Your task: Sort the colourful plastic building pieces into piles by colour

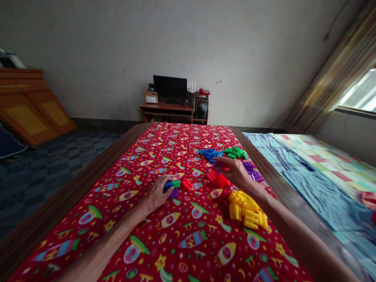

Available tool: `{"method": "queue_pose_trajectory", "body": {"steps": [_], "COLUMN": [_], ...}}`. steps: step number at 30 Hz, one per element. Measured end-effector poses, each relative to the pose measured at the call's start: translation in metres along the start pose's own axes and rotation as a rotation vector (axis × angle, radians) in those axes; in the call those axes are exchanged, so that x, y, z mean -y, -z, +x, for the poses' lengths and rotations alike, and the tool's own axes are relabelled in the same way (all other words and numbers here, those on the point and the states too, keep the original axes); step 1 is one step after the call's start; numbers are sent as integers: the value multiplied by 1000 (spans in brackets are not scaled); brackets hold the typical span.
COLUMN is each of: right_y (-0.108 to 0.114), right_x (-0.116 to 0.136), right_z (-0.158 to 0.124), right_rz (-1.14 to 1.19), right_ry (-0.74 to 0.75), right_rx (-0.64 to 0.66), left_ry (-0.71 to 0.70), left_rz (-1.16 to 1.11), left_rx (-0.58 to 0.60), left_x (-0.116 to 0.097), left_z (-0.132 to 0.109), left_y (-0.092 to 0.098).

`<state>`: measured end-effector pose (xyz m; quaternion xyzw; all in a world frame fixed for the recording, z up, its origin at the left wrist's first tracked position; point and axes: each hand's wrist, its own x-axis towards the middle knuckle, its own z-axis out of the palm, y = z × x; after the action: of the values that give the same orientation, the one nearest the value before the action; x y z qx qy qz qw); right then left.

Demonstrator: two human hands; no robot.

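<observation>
My left hand (160, 192) rests on the cloth with its fingers curled round a small joined group of plastic building pieces; a blue piece (168, 185), a green piece (176, 183) and a purple piece (174, 193) show beside the fingers. Just right of it lies a red piece (187, 184). My right hand (233, 169) is over the colour piles, fingers bent together at a purple piece (217, 165), partly hidden. Close by are the blue pile (210, 154), green pile (236, 152), purple pile (253, 171) and red pile (221, 180). Nearer my right forearm sits the yellow pile (246, 209).
A red printed cloth (167, 250) covers the long table with dark wooden edges (96, 168). To the right is a bed (293, 168) with a patterned sheet. Beyond the table's far end stands a desk (167, 107) with a monitor (170, 88). A wooden cabinet (32, 105) stands left.
</observation>
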<state>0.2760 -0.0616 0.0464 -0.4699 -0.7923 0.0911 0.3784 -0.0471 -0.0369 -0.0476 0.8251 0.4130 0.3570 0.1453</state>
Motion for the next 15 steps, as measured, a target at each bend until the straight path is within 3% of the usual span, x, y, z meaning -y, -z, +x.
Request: {"method": "queue_pose_trajectory", "body": {"steps": [3,6,10,15], "right_y": [44,66,67,65], "right_x": [-36,-73,-101,-106], "right_z": [-12,-29,-45,-49], "right_rz": [-93,-198,-276,-296], "right_ry": [-166,-267,-279,-273], "right_rx": [-96,-119,-91,-89], "left_ry": [-2,-28,-48,-72], "left_rz": [14,8,17,30], "left_rx": [-50,-61,-50,-62], "left_x": [5,6,2,5], "left_z": [3,5,6,3], "left_y": [-2,-2,1,1]}}
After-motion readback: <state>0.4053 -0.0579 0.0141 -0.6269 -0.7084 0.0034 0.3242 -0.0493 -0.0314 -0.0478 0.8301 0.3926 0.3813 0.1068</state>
